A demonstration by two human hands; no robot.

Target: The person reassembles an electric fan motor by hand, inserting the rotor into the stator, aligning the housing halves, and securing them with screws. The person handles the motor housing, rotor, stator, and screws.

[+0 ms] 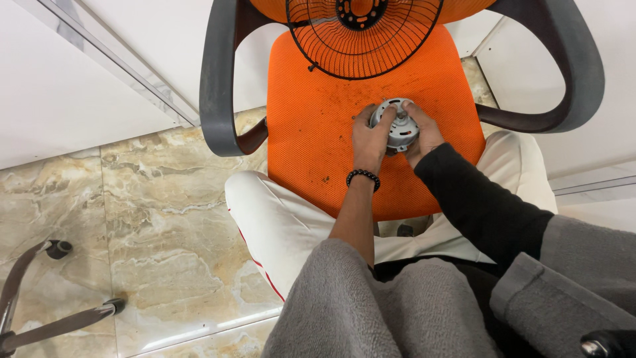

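Note:
A small round silver-grey fan motor [395, 124] with a short shaft on top rests on the orange mesh chair seat [311, 126]. My left hand [368, 138], with a black bead bracelet on the wrist, grips the motor's left side. My right hand [424, 134], coming out of a black sleeve, grips its right side. Both hands wrap around the housing, hiding its lower part.
A black wire fan guard [361, 36] lies at the back of the seat. Grey armrests [217, 79] flank the chair. My legs in white trousers [278, 222] straddle the seat front. Marble floor tiles and a metal chair base [53, 321] are at left.

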